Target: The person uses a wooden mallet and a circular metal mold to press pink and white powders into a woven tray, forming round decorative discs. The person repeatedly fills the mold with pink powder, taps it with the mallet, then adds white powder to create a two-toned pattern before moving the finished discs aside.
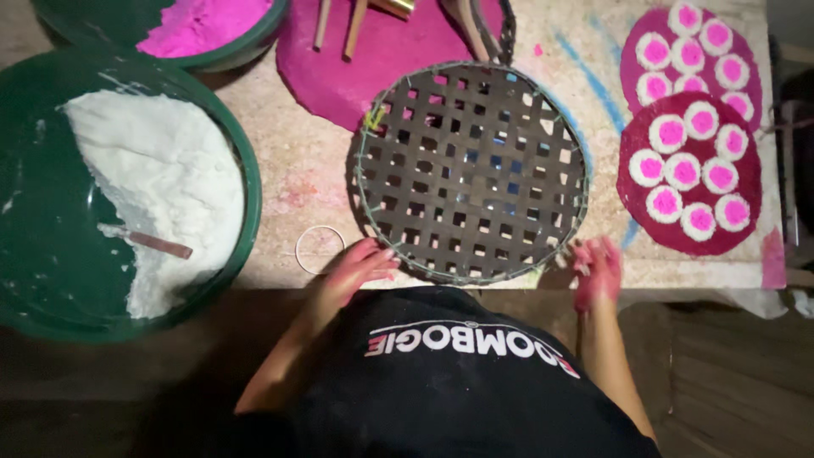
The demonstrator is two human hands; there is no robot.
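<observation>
Tray: a round woven tray (471, 170) lies flat on the table (297, 161), centred in front of the person, with both hands at its near rim.
Left hand: the left hand (356, 270) rests palm down at the near-left rim, fingers extended and loosely spread, tips touching the edge; nothing is enclosed in it.
Right hand: the right hand (596, 270) sits at the near-right rim, stained pink, fingers curled downward. Motion blur prevents confirming whether it grips the rim or only touches it.
Placement: hands on opposite sides of the rim suit steadying or shifting the tray evenly.
Ring: a thin white ring (320, 249) lies on the table just beside the left hand.
Basins: a green basin (242, 153) of white powder, with a stick resting in it, sits at left; a second basin (246, 49) of pink powder is cut off at the top edge.
Discs: two dark red discs (632, 191) bearing white-and-pink rounds lie at right, well apart from the hands.
Hidden: the surface under the tray shows only through gaps in the weave; wooden pieces at the top are cropped and unidentifiable.
</observation>
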